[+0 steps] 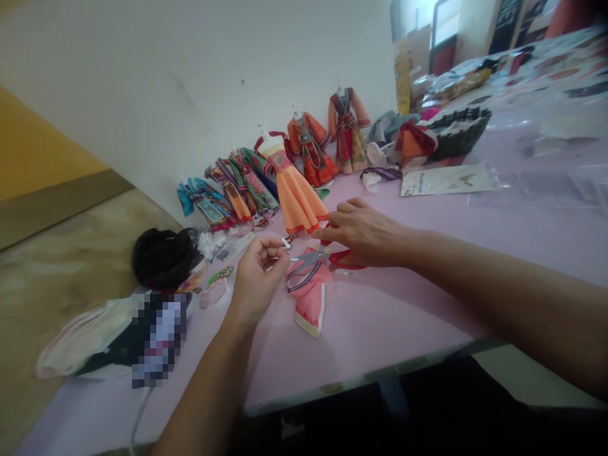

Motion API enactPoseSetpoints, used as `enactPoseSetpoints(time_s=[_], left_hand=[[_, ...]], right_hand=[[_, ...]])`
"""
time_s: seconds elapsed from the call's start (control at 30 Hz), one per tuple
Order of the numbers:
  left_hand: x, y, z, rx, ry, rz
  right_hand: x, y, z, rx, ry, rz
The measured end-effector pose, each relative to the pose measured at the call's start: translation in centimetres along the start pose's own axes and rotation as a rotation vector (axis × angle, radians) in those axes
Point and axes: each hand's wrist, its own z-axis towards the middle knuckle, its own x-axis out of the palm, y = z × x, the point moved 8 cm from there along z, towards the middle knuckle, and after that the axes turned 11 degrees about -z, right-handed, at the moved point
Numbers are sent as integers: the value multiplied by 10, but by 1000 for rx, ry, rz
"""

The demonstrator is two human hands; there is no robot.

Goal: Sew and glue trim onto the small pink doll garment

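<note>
My right hand (363, 234) holds red-handled scissors (321, 253), their blades parted and pointing left toward my other hand. Between the thumb and fingers of my left hand (261, 269) is pinched a small white strip (286, 243), close to the scissor tips. Below the blades, a pink doll garment (310, 304) with pale edging and a dark dotted trim lies on the table. Just behind my hands stands a doll dress (297, 193) with an orange skirt on a white form.
Several colourful doll robes (349, 130) stand along the wall. A dark basket (458, 133) and a printed card (446, 180) are at the back right. Black material (164, 256) and folded cloth (95, 339) lie at left. The pink table's front edge (361, 380) runs close to me.
</note>
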Motion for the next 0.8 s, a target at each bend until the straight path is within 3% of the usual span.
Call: enactPoseSetpoints(time_s=[0.3, 0.47, 0.67, 0.8], left_hand=[[10, -5, -9, 109, 52, 325], [14, -15, -13, 174, 49, 362], [10, -24, -12, 147, 11, 94], [4, -12, -9, 9, -39, -157]], right_hand=[[0, 5, 0, 24, 41, -38], [1, 4, 1, 60, 74, -47], [12, -12, -2, 155, 245, -76], [17, -50, -14, 371, 383, -131]])
